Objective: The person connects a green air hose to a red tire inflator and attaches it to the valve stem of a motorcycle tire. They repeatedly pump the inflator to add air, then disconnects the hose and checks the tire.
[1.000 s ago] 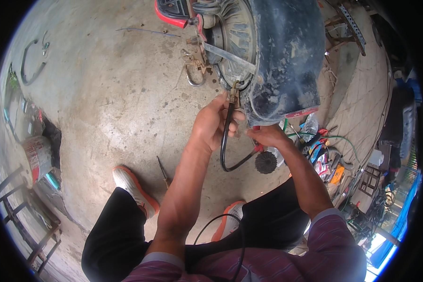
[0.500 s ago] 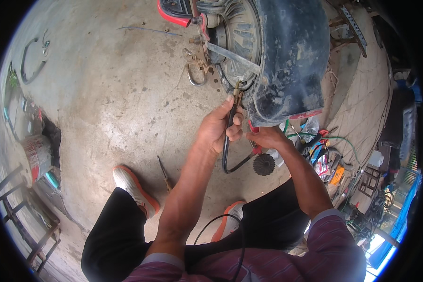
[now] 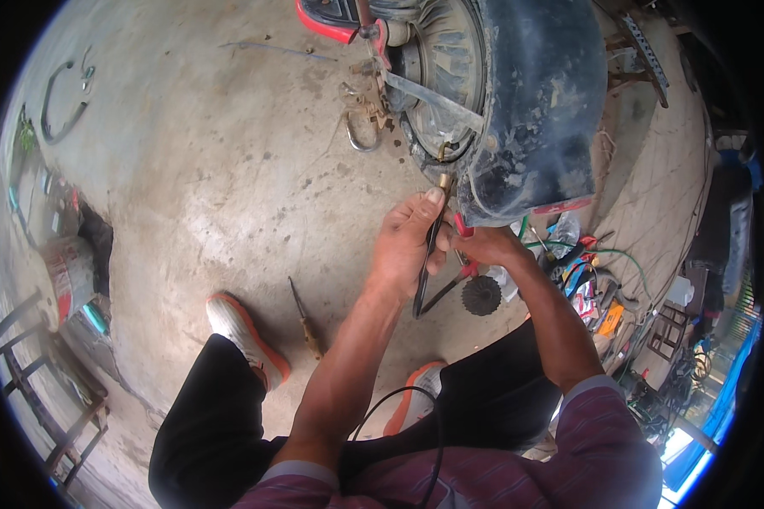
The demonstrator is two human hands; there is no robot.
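My left hand [image 3: 406,239] is closed around a black air hose [image 3: 422,284], thumb along it just below its brass end fitting [image 3: 445,181]. That fitting points up at the bent valve stem [image 3: 442,152] on the wheel [image 3: 450,64], a small gap between them. A dusty black mudguard [image 3: 539,110] covers the wheel's right side. My right hand [image 3: 490,247], beside the left, is closed on a red-handled inflator [image 3: 463,225], its fingers partly hidden. The hose loops to the inflator's lower red part, by a round, dark, ribbed piece [image 3: 481,295].
A screwdriver [image 3: 304,318] lies on the concrete near my left shoe [image 3: 246,335]. Left of the wheel is a metal U-shaped piece [image 3: 363,136]. Mixed tools and packets [image 3: 586,293] crowd the right side. A bucket [image 3: 68,276] stands at far left.
The brass fitting has come down off the valve stem, and my left hand has shifted slightly right and down with the hose. The wheel appears a little farther right in view.
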